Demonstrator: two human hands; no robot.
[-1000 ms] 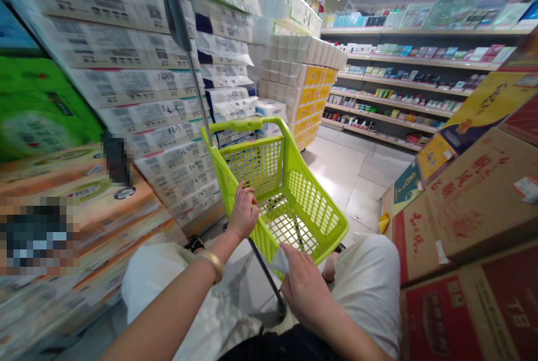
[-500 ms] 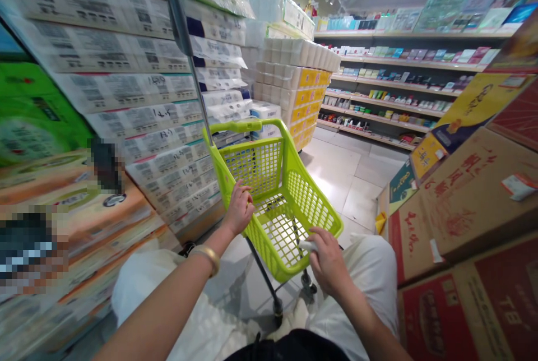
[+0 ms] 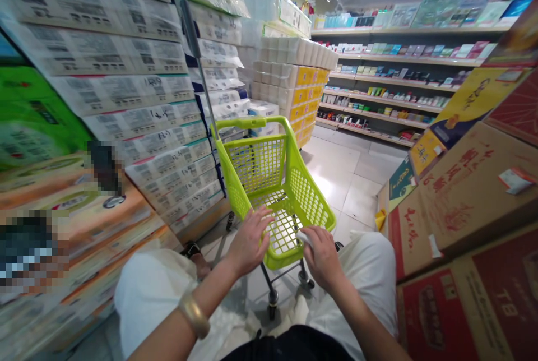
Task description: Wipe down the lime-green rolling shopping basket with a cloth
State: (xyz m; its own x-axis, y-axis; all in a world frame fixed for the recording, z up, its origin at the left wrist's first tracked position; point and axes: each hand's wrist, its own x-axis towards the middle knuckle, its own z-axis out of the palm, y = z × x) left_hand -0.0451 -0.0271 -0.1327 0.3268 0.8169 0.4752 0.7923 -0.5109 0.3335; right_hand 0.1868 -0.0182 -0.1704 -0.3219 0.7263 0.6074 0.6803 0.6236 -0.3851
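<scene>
A lime-green shopping cart (image 3: 309, 193) stands in front of my knees, its grid basket with nothing in it. My left hand (image 3: 251, 240) is at the basket's near left rim, fingers stretched out and a little apart, holding nothing. Whether it touches the rim I cannot tell. At the near right corner my right hand (image 3: 323, 257) is closed on a small white wad (image 3: 304, 238), perhaps a tissue or cloth, mostly hidden by the fingers. A tall metal pole (image 3: 205, 83) with a grey sleeve rises at the cart's far left corner.
Stacked white paper packs (image 3: 130, 92) form a wall on the left, with orange packs (image 3: 138, 221) nearer me. Cardboard boxes (image 3: 471, 181) crowd the right. Behind the cart are tissue bundles (image 3: 290, 78) and shelves of small goods (image 3: 390, 86), with tiled floor (image 3: 332, 165) between.
My left hand has come off the cart's left side, moving right and toward me. The cart has shifted slightly away. My right hand still has the white wad.
</scene>
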